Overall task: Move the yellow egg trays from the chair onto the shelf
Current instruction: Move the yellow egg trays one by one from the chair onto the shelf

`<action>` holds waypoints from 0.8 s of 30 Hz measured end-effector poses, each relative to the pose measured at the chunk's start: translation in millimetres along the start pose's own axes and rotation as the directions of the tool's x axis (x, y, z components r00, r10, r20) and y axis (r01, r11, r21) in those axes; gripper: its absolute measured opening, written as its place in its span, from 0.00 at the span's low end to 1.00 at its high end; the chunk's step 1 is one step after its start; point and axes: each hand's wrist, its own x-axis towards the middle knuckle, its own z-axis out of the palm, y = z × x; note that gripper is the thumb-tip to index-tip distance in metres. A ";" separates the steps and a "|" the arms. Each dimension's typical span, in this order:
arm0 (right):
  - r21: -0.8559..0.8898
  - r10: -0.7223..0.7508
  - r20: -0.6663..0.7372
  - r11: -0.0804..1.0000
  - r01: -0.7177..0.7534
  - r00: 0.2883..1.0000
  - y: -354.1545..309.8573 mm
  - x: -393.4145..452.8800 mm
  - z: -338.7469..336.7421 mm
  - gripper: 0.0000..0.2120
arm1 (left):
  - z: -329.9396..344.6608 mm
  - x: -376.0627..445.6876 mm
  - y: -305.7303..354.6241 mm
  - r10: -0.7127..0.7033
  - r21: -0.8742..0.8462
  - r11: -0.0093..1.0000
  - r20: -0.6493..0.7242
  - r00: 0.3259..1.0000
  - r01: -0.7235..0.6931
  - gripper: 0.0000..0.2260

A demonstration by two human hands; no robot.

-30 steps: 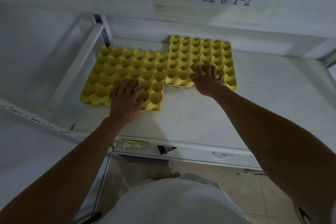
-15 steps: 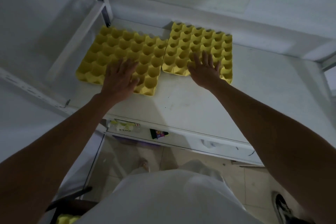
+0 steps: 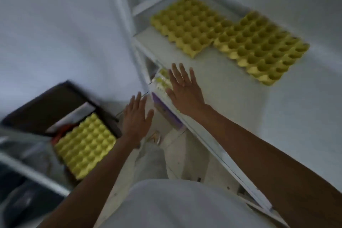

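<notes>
Both hands are empty, palms down with the fingers spread apart. With the white shelf (image 3: 231,102) as the landmark, the right hand (image 3: 182,89) hovers over its near left corner, fingers reaching past the front edge; whether the palm touches the board cannot be told. The left hand (image 3: 136,116) is off the shelf altogether, below and to the left of that corner, held in the air over the pale floor.

Two yellow egg trays lie flat on the shelf toward its back, cups facing up. The left tray (image 3: 188,24) sits close to the shelf's rear left upright, and the right tray (image 3: 262,46) lies just beside it with edges touching, set slightly nearer the front. Both are well apart from either hand.

Down and to the left of the shelf, a stack of yellow egg trays (image 3: 85,144) rests on the seat of a dark chair (image 3: 46,105), with something orange-red and a pale sheet showing behind it. The picture is motion-blurred, so how many trays are in the stack cannot be read. Beneath the shelf's front edge a purple box (image 3: 166,114) sits on a lower level.
</notes>
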 end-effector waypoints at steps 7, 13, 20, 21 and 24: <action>-0.024 -0.295 0.326 0.947 0.320 0.898 -108.5 -76.5 37.6 0.34 | 7.9 -188.3 -73.6 -0.395 0.093 0.918 0.112 0.912 0.386 0.29; -0.067 -0.384 0.464 0.884 0.463 0.799 -182.6 -99.1 58.0 0.31 | -14.2 -280.8 -135.4 -0.568 0.047 0.823 0.056 0.821 0.566 0.29; 0.055 -0.369 0.567 0.909 0.414 0.736 -281.3 -98.9 69.6 0.22 | -11.1 -341.4 -219.0 -0.614 0.118 0.786 0.258 0.746 0.607 0.31; 0.062 -0.362 0.588 0.912 0.406 0.723 -292.6 -96.7 74.7 0.21 | -9.2 -342.6 -229.6 -0.619 0.106 0.781 0.254 0.743 0.615 0.31; 0.123 -0.305 0.622 0.948 0.295 0.721 -317.8 -92.7 79.6 0.22 | -3.8 -338.9 -250.6 -0.613 0.093 0.779 0.317 0.724 0.620 0.31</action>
